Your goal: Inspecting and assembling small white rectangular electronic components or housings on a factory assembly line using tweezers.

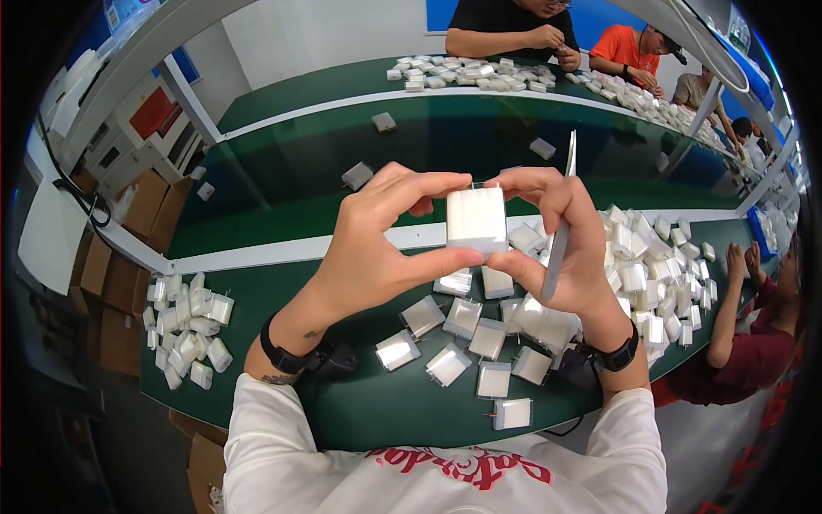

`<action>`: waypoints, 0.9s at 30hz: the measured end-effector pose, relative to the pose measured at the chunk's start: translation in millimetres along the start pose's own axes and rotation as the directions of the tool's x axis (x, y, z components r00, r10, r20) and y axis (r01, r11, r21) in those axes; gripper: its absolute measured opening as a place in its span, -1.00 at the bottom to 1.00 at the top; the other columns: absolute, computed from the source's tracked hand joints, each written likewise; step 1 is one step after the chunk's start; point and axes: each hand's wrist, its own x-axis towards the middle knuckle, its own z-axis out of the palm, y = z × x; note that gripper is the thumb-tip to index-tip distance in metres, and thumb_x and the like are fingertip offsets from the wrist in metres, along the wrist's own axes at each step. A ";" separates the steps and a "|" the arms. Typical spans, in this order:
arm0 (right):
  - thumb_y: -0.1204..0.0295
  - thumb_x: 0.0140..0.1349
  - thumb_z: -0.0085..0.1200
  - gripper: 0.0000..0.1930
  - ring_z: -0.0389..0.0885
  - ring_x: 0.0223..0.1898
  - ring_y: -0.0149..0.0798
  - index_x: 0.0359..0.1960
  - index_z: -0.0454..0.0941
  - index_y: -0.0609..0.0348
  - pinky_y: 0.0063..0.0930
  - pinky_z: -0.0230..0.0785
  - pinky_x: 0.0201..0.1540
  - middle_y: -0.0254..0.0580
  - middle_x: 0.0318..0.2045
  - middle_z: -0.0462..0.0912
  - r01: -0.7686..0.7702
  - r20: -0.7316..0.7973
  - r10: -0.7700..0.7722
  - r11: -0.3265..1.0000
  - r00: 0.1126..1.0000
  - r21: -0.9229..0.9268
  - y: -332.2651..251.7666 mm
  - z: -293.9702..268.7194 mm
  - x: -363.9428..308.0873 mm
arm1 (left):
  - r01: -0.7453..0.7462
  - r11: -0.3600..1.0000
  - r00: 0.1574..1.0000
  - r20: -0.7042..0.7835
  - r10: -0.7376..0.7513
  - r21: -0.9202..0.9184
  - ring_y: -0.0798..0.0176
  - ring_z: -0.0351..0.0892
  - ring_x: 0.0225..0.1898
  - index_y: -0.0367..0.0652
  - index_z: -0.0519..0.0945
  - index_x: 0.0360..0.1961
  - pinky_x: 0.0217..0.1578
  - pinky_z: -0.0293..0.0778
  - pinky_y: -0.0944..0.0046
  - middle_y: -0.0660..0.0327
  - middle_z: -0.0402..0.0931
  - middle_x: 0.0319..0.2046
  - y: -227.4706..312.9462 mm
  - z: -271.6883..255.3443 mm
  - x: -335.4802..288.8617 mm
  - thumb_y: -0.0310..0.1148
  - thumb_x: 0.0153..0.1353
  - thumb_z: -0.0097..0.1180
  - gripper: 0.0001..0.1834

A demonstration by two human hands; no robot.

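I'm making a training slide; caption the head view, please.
Left hand and right hand hold a white block above a green table, tweezers in the right.

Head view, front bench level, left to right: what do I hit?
Small block pile → left grip → held block → right grip → large block pile → blue tray. Tweezers left out: they overlap the right grip.

Workers (492, 17) at benches (265, 300) heaped with parts (634, 276) show a workshop.
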 end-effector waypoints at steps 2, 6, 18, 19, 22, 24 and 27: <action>0.35 -0.06 0.52 -0.45 0.63 -0.10 -0.07 -0.40 0.21 0.12 -0.32 0.43 0.02 0.10 0.05 0.57 -0.013 -0.009 0.012 0.999 1.000 -0.052 -0.5 1.9 1.6 | 0.246 0.909 0.969 0.113 -0.220 -0.337 0.30 0.55 -0.32 -0.29 0.63 -0.07 -0.26 0.47 0.38 0.14 0.66 -0.21 -8.4 5.4 -2.8 -0.25 0.16 0.34 -0.61; 0.44 -0.02 0.48 -0.48 0.64 -0.04 -0.03 -0.39 0.20 0.15 -0.34 0.56 -0.05 0.12 0.08 0.54 0.025 0.027 -0.023 0.996 0.999 -0.082 -1.9 7.1 6.0 | 0.603 0.569 0.795 0.480 -0.371 -0.559 0.41 0.65 -0.29 -0.34 0.56 -0.05 -0.41 0.40 0.51 0.15 0.64 -0.41 -16.4 2.1 2.0 0.03 0.47 -0.15 -0.44; 0.47 0.00 0.46 -0.49 0.64 -0.02 -0.17 -0.35 0.20 0.12 -0.41 0.62 -0.09 0.17 0.12 0.50 -0.011 0.014 0.009 0.994 1.000 0.112 0.3 0.8 4.5 | 0.102 0.958 0.994 0.076 -0.084 -0.270 0.52 0.53 -0.52 -0.20 0.47 0.14 -0.41 0.47 0.49 0.25 0.66 -0.46 -14.5 9.9 -5.5 -0.49 -0.09 0.51 -0.29; 0.47 0.00 0.46 -0.49 0.64 -0.02 -0.17 -0.35 0.20 0.12 -0.41 0.62 -0.09 0.17 0.12 0.50 -0.011 0.016 0.009 0.993 1.000 0.115 1.3 1.2 4.7 | 0.099 0.964 0.994 0.077 -0.083 -0.245 0.51 0.56 -0.46 -0.24 0.49 0.12 -0.40 0.48 0.48 0.22 0.66 -0.42 -15.7 7.9 -5.2 -0.52 -0.12 0.52 -0.30; 0.43 -0.05 0.49 -0.48 0.62 0.05 -0.04 -0.35 0.24 0.14 -0.32 0.55 -0.03 0.17 0.17 0.48 -0.008 0.004 0.008 0.987 1.000 -0.162 2.4 1.1 5.2 | 0.115 0.985 0.993 -0.002 -0.116 -0.132 0.52 0.52 -0.47 -0.24 0.56 0.05 -0.42 0.46 0.49 0.24 0.65 -0.42 -37.2 11.7 4.0 -0.49 -0.11 0.51 -0.38; 0.42 -0.04 0.49 -0.49 0.61 0.06 -0.03 -0.36 0.24 0.13 -0.29 0.52 0.00 0.16 0.17 0.48 -0.054 -0.017 0.052 0.979 0.999 -0.199 5.2 -2.5 3.9 | 0.192 0.981 0.981 -0.035 -0.193 -0.020 0.53 0.43 -0.47 -0.25 0.59 0.03 -0.41 0.43 0.49 0.28 0.65 -0.43 -79.5 16.2 12.5 -0.42 -0.09 0.51 -0.41; 0.42 0.01 0.45 -0.53 0.59 0.09 0.00 -0.37 0.24 0.13 -0.27 0.47 0.05 0.15 0.19 0.48 -0.136 -0.048 0.129 0.961 0.991 -0.240 6.1 -5.9 5.1 | 0.399 0.914 0.916 0.019 -0.402 0.076 0.44 0.44 -0.42 -0.27 0.59 0.07 -0.33 0.45 0.41 0.22 0.68 -0.32 -173.9 19.5 22.8 -0.17 -0.03 0.49 -0.35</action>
